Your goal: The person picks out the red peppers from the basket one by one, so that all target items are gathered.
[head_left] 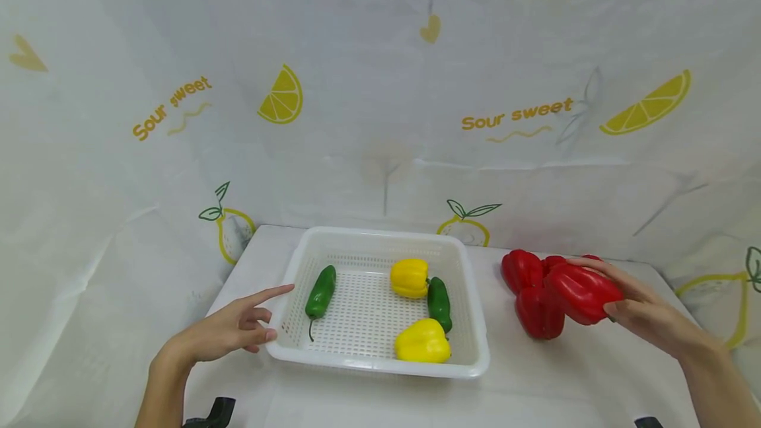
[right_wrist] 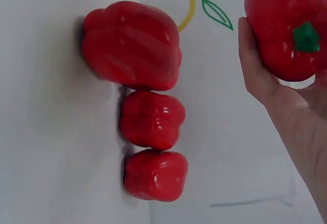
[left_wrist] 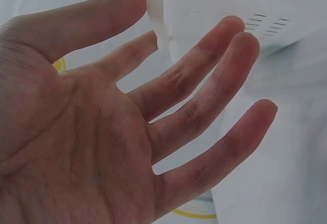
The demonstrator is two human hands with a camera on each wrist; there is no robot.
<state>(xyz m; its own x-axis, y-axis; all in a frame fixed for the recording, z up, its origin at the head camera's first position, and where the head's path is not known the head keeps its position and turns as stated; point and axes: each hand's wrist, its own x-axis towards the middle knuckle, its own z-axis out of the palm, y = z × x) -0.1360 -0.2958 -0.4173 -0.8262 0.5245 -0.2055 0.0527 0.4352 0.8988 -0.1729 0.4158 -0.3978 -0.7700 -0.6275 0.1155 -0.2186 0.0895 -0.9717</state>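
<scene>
My right hand (head_left: 648, 312) grips a red bell pepper (head_left: 581, 292), held up off the table at the right. Its green stem shows in the right wrist view, where that same bell pepper (right_wrist: 286, 27) sits between fingers and thumb. Several other red bell peppers (head_left: 540, 312) lie close by on the table. My left hand (head_left: 222, 329) is at the left rim of a white plastic basket (head_left: 374, 365), fingers loosely extended, thumb and index finger by the rim. Inside the basket are two green chili peppers (head_left: 322, 292) and two yellow bell peppers (head_left: 423, 342).
A white table (head_left: 517, 388) carries everything. Behind it hangs a white cloth (head_left: 380, 84) printed with lemons and words. Dark device parts (head_left: 214, 413) show at the bottom edge of the head view.
</scene>
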